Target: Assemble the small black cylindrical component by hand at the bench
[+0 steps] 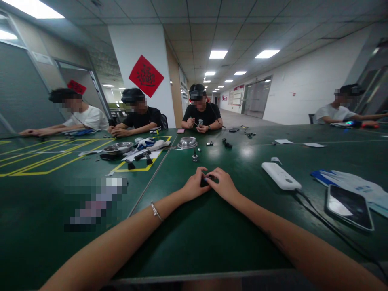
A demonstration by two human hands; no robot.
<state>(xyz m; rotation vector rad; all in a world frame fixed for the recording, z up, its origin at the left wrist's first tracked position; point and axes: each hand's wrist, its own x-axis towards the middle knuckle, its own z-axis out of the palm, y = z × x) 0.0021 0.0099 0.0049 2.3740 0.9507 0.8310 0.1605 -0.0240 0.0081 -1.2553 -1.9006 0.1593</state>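
My left hand (194, 186) and my right hand (222, 184) meet on the green table (194, 238), fingers curled round a small dark part (205, 180) held between them. A thin bracelet (155, 211) circles my left wrist. A small metal cylinder (195, 156) stands on the table a little beyond my hands.
A white power bank (281, 176) with a black cable, a phone (348, 206) and white-blue gloves (351, 184) lie to the right. Metal bowls (187, 142) and small tools sit ahead. Other people sit along the far and side edges.
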